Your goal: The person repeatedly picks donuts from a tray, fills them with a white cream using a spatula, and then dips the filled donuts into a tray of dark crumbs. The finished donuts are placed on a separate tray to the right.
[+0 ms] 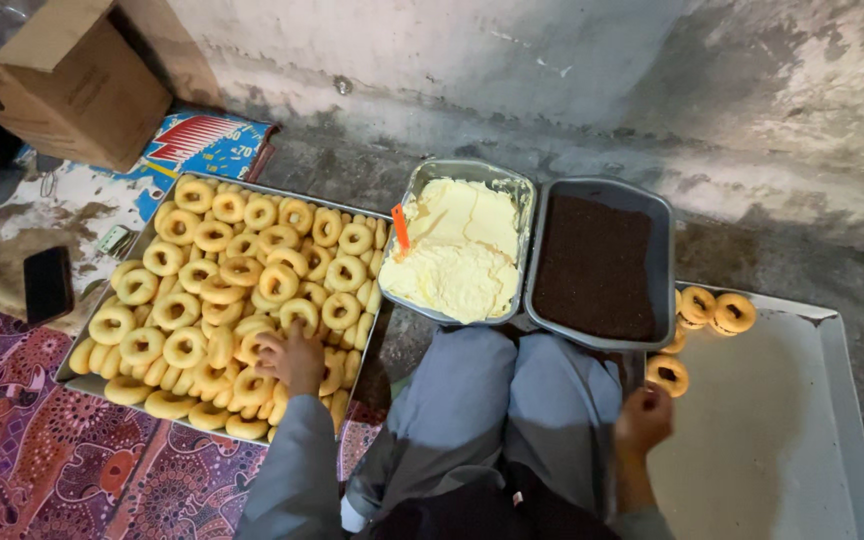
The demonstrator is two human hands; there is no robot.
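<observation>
At the far left we see a black phone (48, 283) lying on the worn floor, with a cardboard box (72, 75) behind it and a patterned mat (42, 450) in front. Next comes a big metal tray (87, 378) heaped with pale ring pastries (214, 290), stacked in loose layers. Our left hand (290, 358) rests on the near right part of that heap, fingers curled down among the rings; it touches them, but we cannot tell whether it has actually closed on one. Moving right, a steel pan (462, 170) holds yellow cream (455, 252), with an orange spatula (401, 229) stuck upright in its left side. Just beside it, touching along the edge, stands a dark pan (660, 250) filled with fine brown crumbs (595, 265). Our grey-clad knees (497, 400) sit right in front of both pans. Further right lies a white tray (832, 400), mostly bare, with a few darker coated rings (714, 310) clustered at its far left corner. Our right hand (644, 420) is at the tray's left edge, fingertips pinched on one coated ring (667, 375) (it sits low on the tray, just near of the others). Behind everything runs a rough, stained wall (652, 70).
</observation>
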